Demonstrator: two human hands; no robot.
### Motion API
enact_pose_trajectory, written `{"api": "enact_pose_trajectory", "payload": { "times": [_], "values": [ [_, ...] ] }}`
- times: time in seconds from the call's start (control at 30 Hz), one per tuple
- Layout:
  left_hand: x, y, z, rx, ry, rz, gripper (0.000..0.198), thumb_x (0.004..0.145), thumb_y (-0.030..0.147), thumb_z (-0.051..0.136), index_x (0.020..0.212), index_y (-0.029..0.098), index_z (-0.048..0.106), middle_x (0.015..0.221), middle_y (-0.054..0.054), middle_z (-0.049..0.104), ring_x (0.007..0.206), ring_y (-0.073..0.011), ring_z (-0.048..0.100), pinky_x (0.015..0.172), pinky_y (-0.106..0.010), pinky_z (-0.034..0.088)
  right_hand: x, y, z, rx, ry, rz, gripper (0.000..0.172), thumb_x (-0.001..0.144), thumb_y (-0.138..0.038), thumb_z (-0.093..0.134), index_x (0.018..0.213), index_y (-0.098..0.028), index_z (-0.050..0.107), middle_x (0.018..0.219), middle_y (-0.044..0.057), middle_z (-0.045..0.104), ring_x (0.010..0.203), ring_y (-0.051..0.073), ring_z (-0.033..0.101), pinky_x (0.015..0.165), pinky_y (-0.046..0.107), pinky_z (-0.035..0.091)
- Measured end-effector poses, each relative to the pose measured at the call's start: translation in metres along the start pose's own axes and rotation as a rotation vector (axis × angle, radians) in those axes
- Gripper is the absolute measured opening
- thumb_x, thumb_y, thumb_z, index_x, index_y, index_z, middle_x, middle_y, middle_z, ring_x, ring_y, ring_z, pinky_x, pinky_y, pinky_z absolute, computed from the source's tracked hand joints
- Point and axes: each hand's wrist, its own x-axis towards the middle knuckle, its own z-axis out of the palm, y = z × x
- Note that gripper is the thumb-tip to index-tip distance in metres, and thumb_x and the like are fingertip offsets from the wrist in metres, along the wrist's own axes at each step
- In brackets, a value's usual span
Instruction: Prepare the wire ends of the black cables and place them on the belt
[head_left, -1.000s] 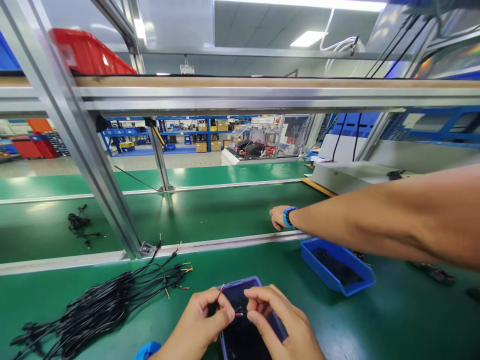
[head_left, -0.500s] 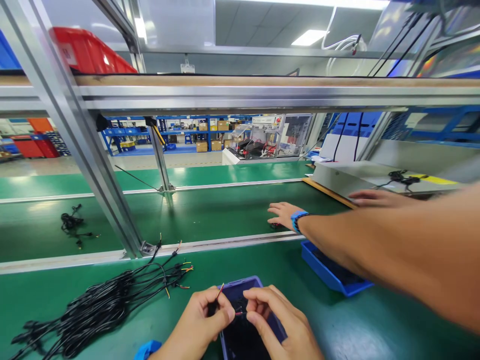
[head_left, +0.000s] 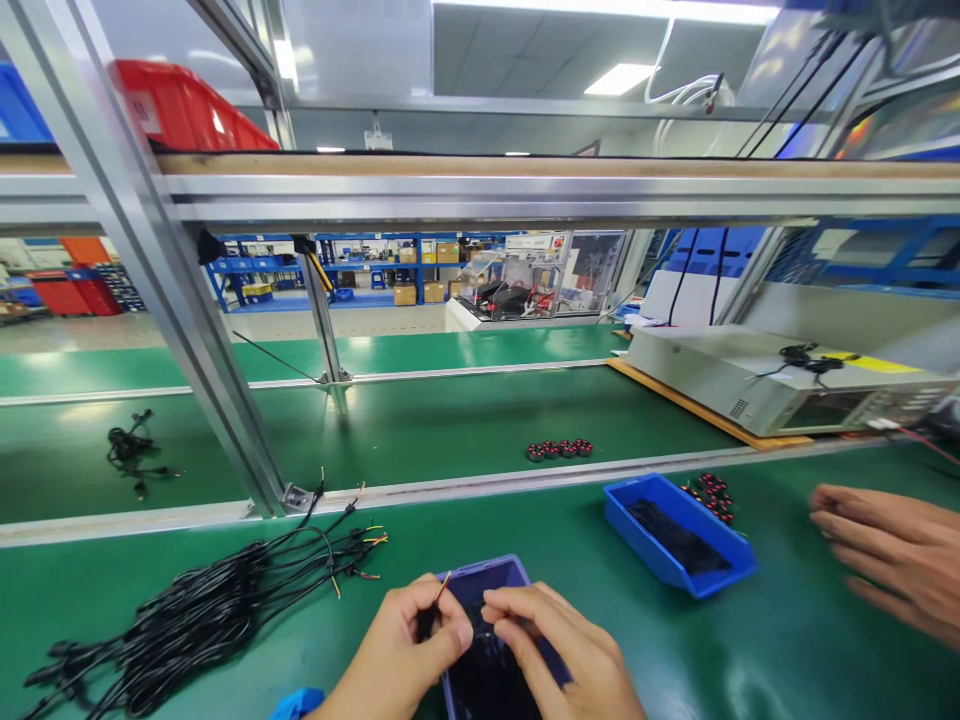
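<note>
My left hand (head_left: 409, 645) pinches a black cable whose thin coloured wire end (head_left: 444, 588) sticks up between thumb and fingers. My right hand (head_left: 570, 655) is beside it, its thumb and index finger brought together in a pinch; what lies between those fingertips is too small to make out. Both hands are above a purple bin (head_left: 491, 568) with small dark pieces inside, too dim to name. To the left a bundle of black cables (head_left: 202, 620) lies on the green bench, with red, yellow and orange stripped wire ends pointing right.
A co-worker's hands (head_left: 892, 550) are at the right. A blue bin (head_left: 637, 540) holds dark pieces; small red-and-black round parts (head_left: 709, 495) lie behind it, others in a row (head_left: 559, 450). A metal post (head_left: 202, 330), an overhead shelf (head_left: 480, 190) and a grey instrument (head_left: 705, 370) stand around.
The co-worker's arm has drawn back to the right, uncovering the row of round parts and the blue bin. My hands stay almost in place; the red wire between my fingertips no longer shows.
</note>
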Motion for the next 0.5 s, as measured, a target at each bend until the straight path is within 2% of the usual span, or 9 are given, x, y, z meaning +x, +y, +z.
{"api": "enact_pose_trajectory", "payload": {
  "times": [0.1, 0.23, 0.3, 0.37, 0.5],
  "values": [
    [-0.002, -0.002, -0.001, -0.047, -0.029, -0.025, 0.039, 0.075, 0.055, 0.072, 0.07, 0.017, 0.062, 0.069, 0.004, 0.045, 0.052, -0.0086, 0.031, 0.048, -0.022, 0.028, 0.0, -0.002, 0.001, 0.039, 0.016, 0.066, 0.023, 0.092, -0.019, 0.059, 0.112, -0.026, 0.067, 0.101, 0.005, 0.074, 0.08, 0.017, 0.072, 0.069, 0.02, 0.058],
    [-0.007, -0.005, -0.002, -0.086, -0.089, 0.0, 0.027, 0.077, 0.043, 0.074, 0.078, 0.017, 0.065, 0.072, 0.004, 0.048, 0.059, -0.0099, 0.037, 0.055, -0.022, 0.033, 0.003, -0.006, 0.003, 0.034, -0.068, 0.088, 0.015, 0.088, -0.015, 0.054, 0.088, -0.022, 0.068, 0.082, 0.002, 0.07, 0.067, 0.014, 0.068, 0.061, 0.019, 0.054],
    [-0.008, -0.006, -0.002, -0.136, -0.095, 0.025, 0.028, 0.076, 0.041, 0.076, 0.081, 0.018, 0.061, 0.075, 0.003, 0.052, 0.068, -0.0127, 0.044, 0.064, -0.023, 0.038, 0.003, -0.006, 0.006, 0.035, -0.059, 0.105, 0.017, 0.086, -0.015, 0.052, 0.078, -0.022, 0.065, 0.074, 0.0, 0.067, 0.063, 0.014, 0.065, 0.061, 0.02, 0.052],
    [-0.008, -0.007, -0.003, -0.162, -0.101, 0.068, 0.032, 0.075, 0.041, 0.079, 0.082, 0.019, 0.057, 0.079, 0.001, 0.055, 0.077, -0.0146, 0.047, 0.072, -0.024, 0.041, 0.002, -0.004, 0.012, 0.079, -0.035, 0.136, 0.015, 0.085, -0.016, 0.053, 0.077, -0.021, 0.065, 0.072, 0.0, 0.067, 0.06, 0.014, 0.064, 0.058, 0.02, 0.051],
    [-0.006, -0.008, -0.004, -0.18, -0.104, 0.073, 0.039, 0.073, 0.044, 0.083, 0.079, 0.019, 0.054, 0.079, 0.002, 0.055, 0.075, -0.0131, 0.048, 0.068, -0.022, 0.041, 0.001, 0.003, 0.016, 0.197, -0.043, 0.205, 0.012, 0.086, -0.022, 0.057, 0.083, -0.021, 0.068, 0.076, 0.001, 0.069, 0.063, 0.015, 0.065, 0.058, 0.021, 0.052]
  ]
}}
